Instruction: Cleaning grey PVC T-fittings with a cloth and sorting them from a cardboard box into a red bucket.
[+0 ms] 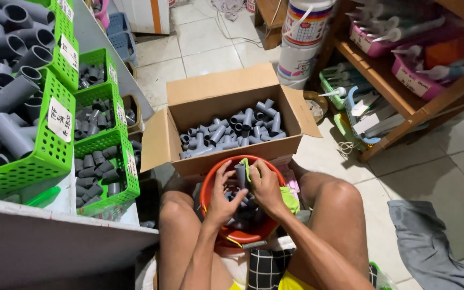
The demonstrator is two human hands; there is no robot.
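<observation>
while the fingers of the left hand and right hand close together around one grey plastic pipe fitting, it stays over the round red plastic basin between the knees, just behind which stands an open cardboard box of grey fittings.

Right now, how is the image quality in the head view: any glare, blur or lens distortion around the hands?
Head view: even, soft daylight with no harsh glare on the floor tiles; the left hand and right hand on the grey pipe fitting over the red basin are reasonably sharp; wide-angle bending shows at the green baskets; the shelf looks softer.
</observation>
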